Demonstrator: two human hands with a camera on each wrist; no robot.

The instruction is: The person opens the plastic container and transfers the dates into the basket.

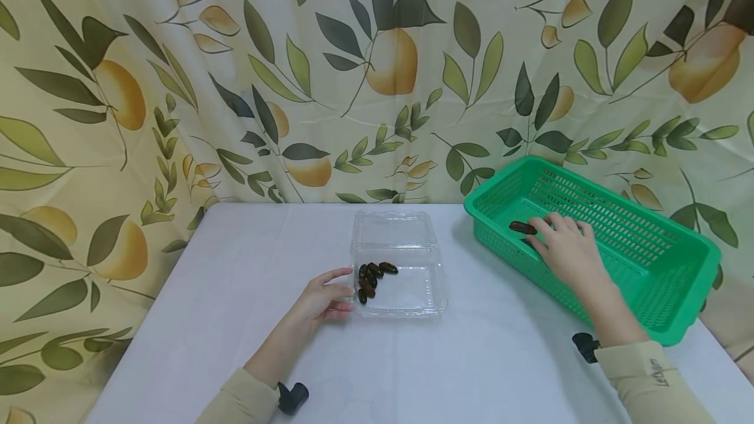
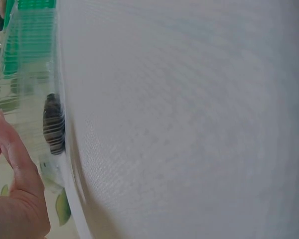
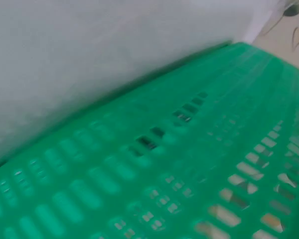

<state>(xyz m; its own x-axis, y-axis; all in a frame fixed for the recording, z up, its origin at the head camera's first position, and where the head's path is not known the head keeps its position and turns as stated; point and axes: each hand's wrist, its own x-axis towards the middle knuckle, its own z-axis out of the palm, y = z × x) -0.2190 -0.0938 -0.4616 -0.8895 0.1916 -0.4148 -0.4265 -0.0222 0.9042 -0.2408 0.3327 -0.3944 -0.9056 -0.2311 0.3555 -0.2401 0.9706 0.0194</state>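
Observation:
A clear plastic clamshell box (image 1: 413, 288) lies with its lid folded back on the table. Several dark brown dates (image 1: 368, 284) are gathered along its left side. My left hand (image 1: 323, 298) rests against the box's left edge, fingers fairly straight; the left wrist view shows a finger (image 2: 15, 154) at the clear wall. Over the left end of a green basket (image 1: 642, 267), my right hand (image 1: 567, 250) pinches a date (image 1: 522, 228) at its fingertips. Another dark piece shows partly beneath that hand. In the right wrist view, slotted basket wall (image 3: 84, 194) fills much of the picture and the hand is out of sight.
A white cloth covers the table (image 1: 283, 234). Behind and to the left hangs a curtain (image 1: 353, 123) with a fruit and leaf print. The basket stands slantwise at the right, its raised slotted wall between the right hand and the box.

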